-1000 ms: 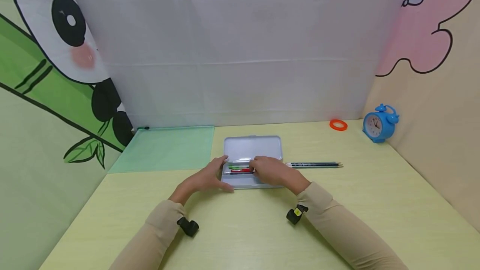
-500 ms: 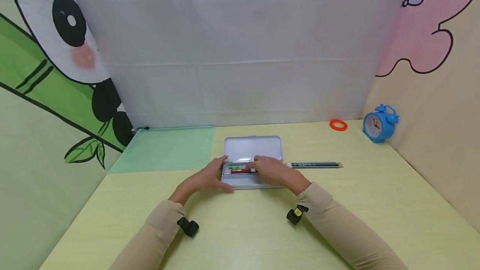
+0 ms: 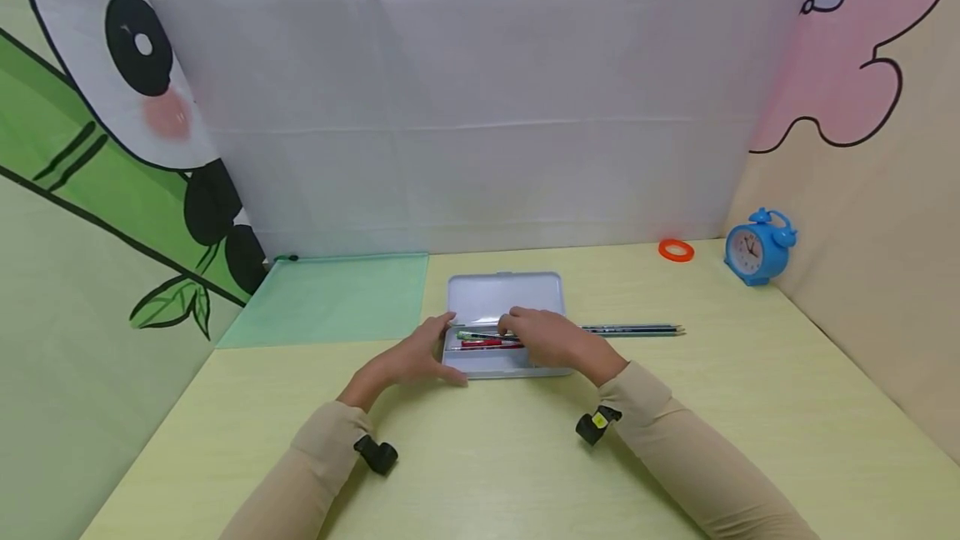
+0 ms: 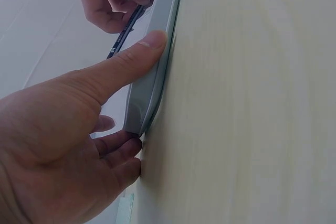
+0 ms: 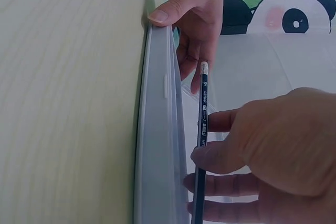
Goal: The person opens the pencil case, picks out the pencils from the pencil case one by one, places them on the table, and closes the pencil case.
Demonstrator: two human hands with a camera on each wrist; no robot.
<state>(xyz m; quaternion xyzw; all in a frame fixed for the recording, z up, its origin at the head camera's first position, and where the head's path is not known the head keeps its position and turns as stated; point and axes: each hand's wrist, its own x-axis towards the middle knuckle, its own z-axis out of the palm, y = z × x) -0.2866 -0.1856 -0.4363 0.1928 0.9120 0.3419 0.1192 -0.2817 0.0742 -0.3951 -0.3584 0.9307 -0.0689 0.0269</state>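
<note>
An open silver pencil case [image 3: 491, 365] lies on the table, its lid [image 3: 506, 294] tilted back. My left hand [image 3: 414, 357] steadies its left end, thumb on the front edge and fingers round the corner. My right hand [image 3: 551, 338] pinches a dark pencil [image 5: 201, 108] between thumb and fingers over the case; the pencil's white end points towards my left hand. A red pen [image 3: 480, 344] lies inside, partly covered by my right hand in the head view.
Several dark pencils [image 3: 637, 329] lie on the table right of the case. A green mat [image 3: 345, 298] is at the back left. A red ring [image 3: 677, 251] and a blue alarm clock [image 3: 759, 248] sit at the back right.
My right hand has risen slightly and shifted a little right, with the dark pencil now showing above the other contents. The left hand and the case stay in place.
</note>
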